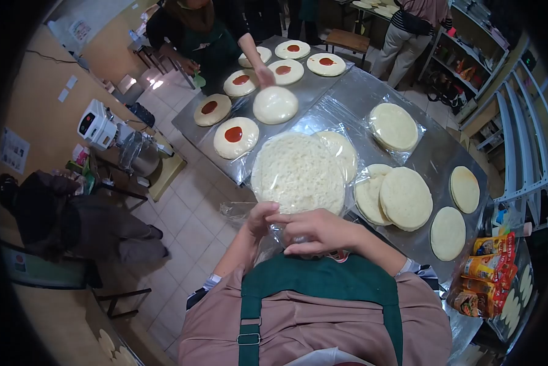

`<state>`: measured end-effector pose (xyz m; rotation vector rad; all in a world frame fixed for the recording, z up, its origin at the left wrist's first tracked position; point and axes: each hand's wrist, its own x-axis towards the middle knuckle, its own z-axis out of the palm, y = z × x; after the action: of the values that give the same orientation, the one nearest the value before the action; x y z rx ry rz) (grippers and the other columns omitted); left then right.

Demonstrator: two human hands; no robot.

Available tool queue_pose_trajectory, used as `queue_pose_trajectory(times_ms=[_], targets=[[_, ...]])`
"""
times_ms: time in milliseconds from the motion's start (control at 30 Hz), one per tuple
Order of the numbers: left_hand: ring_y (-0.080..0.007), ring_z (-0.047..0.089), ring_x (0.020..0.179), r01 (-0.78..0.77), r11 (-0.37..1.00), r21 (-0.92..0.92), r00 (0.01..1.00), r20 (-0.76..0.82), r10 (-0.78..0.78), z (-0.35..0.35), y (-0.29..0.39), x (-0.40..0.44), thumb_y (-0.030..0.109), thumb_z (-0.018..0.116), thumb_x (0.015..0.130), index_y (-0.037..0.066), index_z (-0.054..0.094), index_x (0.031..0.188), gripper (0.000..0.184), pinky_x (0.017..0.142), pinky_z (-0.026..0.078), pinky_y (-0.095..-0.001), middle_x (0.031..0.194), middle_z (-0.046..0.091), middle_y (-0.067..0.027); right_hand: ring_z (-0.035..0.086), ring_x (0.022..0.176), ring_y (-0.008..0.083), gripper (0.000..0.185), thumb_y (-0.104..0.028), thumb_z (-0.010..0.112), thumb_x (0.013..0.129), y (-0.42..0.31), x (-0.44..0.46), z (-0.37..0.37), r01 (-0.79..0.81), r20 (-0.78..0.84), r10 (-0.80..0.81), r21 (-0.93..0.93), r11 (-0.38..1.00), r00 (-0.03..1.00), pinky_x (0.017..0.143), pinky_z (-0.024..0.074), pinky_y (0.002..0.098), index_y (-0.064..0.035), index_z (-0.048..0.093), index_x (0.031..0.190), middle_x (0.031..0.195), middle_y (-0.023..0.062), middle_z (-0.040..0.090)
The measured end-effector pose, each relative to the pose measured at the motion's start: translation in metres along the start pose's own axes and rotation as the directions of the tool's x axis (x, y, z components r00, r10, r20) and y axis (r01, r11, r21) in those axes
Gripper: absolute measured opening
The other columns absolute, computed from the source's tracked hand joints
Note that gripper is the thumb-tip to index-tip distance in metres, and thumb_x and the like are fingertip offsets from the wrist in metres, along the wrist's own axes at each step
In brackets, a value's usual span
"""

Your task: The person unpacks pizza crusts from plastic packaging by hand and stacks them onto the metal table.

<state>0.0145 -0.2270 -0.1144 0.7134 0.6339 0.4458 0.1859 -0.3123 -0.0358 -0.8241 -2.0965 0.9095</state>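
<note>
Close to my apron, a round flat bread base (298,174) sits inside a clear plastic bag (234,210). My left hand (262,218) is closed on the near end of the bag, thumb up. Beside it, my right hand (317,230) has bent fingers pinching the same gathered plastic. Partly behind the bagged base lies another base (340,154). To the right, two overlapping bases (406,198) rest on the metal table (323,113). Farther back, one more base (394,126) lies in clear plastic.
Several bases with red sauce (236,138) cover the far left table. A co-worker's hand (265,75) is beside a plain base (275,105). Sauce pouches (484,268) stand at the right edge. A mixer (137,149) is at left, near another person (97,213).
</note>
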Motion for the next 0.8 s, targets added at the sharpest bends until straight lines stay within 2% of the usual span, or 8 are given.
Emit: queue_pose_trajectory(times_ms=[167, 333, 367, 433, 600, 700, 767, 800], targets=[[-0.0288, 0.046, 0.100, -0.117, 0.971, -0.208, 0.983, 0.115, 0.144, 0.021, 0.009, -0.006, 0.018, 0.048, 0.060, -0.002, 0.030, 0.119, 0.064, 0.086, 0.038, -0.0365, 0.112, 0.044, -0.0190, 0.056, 0.080, 0.0162, 0.018, -0.013, 0.055, 0.074, 0.011, -0.020, -0.026, -0.423, -0.234, 0.454, 0.172, 0.890, 0.860, 0.063, 0.0442, 0.0268, -0.0068, 0.056, 0.090, 0.097, 0.0093, 0.055], [-0.0316, 0.045, 0.101, -0.219, 0.968, -0.125, 0.967, 0.103, 0.232, 0.032, 0.016, -0.011, 0.015, 0.051, 0.054, -0.003, 0.029, 0.120, 0.072, 0.088, 0.037, -0.0382, 0.112, 0.043, -0.0190, 0.054, 0.074, 0.0147, 0.026, -0.016, 0.056, 0.074, 0.070, -0.069, -0.044, -0.474, -0.810, 0.279, 0.002, 0.880, 0.515, 0.064, 0.0426, 0.0239, -0.0040, 0.056, 0.097, 0.079, 0.0073, 0.059], [-0.0317, 0.045, 0.102, -0.217, 0.968, -0.123, 0.967, 0.108, 0.231, 0.034, 0.016, -0.011, 0.015, 0.051, 0.054, -0.002, 0.028, 0.120, 0.072, 0.088, 0.037, -0.0383, 0.113, 0.043, -0.0189, 0.054, 0.074, 0.0147, 0.026, -0.016, 0.056, 0.074, 0.066, -0.074, -0.048, -0.480, -0.817, 0.280, 0.003, 0.877, 0.505, 0.064, 0.0426, 0.0239, -0.0040, 0.056, 0.097, 0.079, 0.0073, 0.059], [-0.0316, 0.045, 0.102, -0.211, 0.970, -0.124, 0.967, 0.120, 0.226, 0.036, 0.015, -0.007, 0.015, 0.051, 0.054, -0.002, 0.029, 0.120, 0.072, 0.088, 0.037, -0.0382, 0.113, 0.043, -0.0190, 0.052, 0.074, 0.0110, 0.027, -0.019, 0.058, 0.074, 0.053, -0.083, -0.053, -0.510, -0.514, 0.745, 0.545, 0.666, 0.425, 0.063, 0.0410, 0.0226, -0.0025, 0.057, 0.096, 0.078, 0.0057, 0.058], [-0.0313, 0.044, 0.103, -0.167, 0.978, -0.125, 0.968, 0.165, 0.186, 0.044, 0.015, 0.000, 0.014, 0.049, 0.055, -0.001, 0.027, 0.121, 0.072, 0.089, 0.036, -0.0381, 0.114, 0.041, -0.0192, 0.045, 0.063, 0.0044, 0.015, -0.016, 0.061, 0.073, 0.050, -0.101, -0.053, -0.475, -0.503, 0.770, 0.606, 0.638, 0.392, 0.056, 0.0359, 0.0178, -0.0022, 0.058, 0.079, 0.067, -0.0034, 0.052], [-0.0290, 0.047, 0.100, -0.199, 0.979, -0.043, 0.964, 0.170, 0.204, 0.050, 0.012, 0.004, 0.013, 0.048, 0.058, -0.002, 0.036, 0.116, 0.061, 0.087, 0.038, -0.0370, 0.110, 0.046, -0.0186, 0.047, 0.062, 0.0075, 0.011, -0.012, 0.061, 0.071, 0.044, -0.096, -0.044, -0.611, -0.776, 0.532, 0.248, 0.752, 0.339, 0.054, 0.0370, 0.0211, -0.0029, 0.056, 0.070, 0.063, -0.0018, 0.052], [-0.0254, 0.051, 0.093, -0.048, 0.998, -0.041, 0.999, 0.006, 0.048, 0.035, -0.002, 0.020, 0.012, 0.047, 0.063, -0.004, 0.047, 0.101, 0.041, 0.083, 0.040, -0.0348, 0.098, 0.053, -0.0158, 0.050, 0.063, 0.0140, 0.006, -0.008, 0.060, 0.069, 0.021, -0.076, -0.032, -0.633, -0.825, 0.046, -0.396, 0.665, 0.564, 0.056, 0.0390, 0.0257, -0.0035, 0.056, 0.067, 0.064, 0.0024, 0.054], [-0.0223, 0.054, 0.084, -0.342, 0.887, 0.310, 0.932, -0.008, 0.362, 0.031, -0.012, 0.023, 0.013, 0.045, 0.068, -0.005, 0.052, 0.087, 0.027, 0.079, 0.042, -0.0336, 0.085, 0.056, -0.0135, 0.051, 0.066, 0.0166, 0.004, -0.006, 0.059, 0.065, 0.014, -0.069, -0.022, -0.469, -0.705, 0.108, -0.341, 0.815, 0.701, 0.059, 0.0399, 0.0270, -0.0040, 0.056, 0.068, 0.066, 0.0040, 0.055]])
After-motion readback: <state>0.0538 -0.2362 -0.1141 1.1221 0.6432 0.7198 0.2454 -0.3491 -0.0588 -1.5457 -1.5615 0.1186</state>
